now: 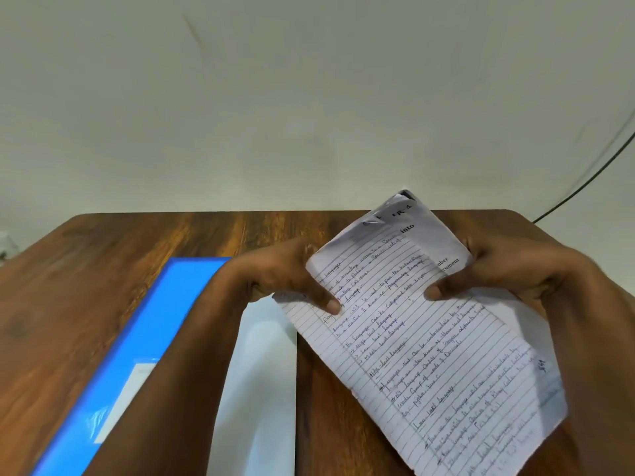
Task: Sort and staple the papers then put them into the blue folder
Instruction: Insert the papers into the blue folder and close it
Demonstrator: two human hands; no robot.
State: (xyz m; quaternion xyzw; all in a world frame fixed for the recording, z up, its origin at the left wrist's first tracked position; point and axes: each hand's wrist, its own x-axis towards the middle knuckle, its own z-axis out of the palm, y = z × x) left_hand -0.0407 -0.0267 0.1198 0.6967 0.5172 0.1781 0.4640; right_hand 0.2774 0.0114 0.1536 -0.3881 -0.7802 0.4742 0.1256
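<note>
I hold a stack of papers [429, 345] above the right half of the wooden table. The top sheet is lined and handwritten; a printed sheet shows behind it at the upper right. My left hand [285, 276] grips the stack's left edge with its thumb on the top sheet. My right hand [508, 273] grips the right edge, thumb pressed on the page. The blue folder [137, 338] lies open on the table to the left, partly hidden by my left forearm, with a white sheet or inner flap [264, 389] beside it. No stapler is visible.
The wooden table [86, 269] ends at a pale wall behind. A dark cable [591, 180] runs down the wall at the far right. A small white object [5, 243] sits at the table's far left edge.
</note>
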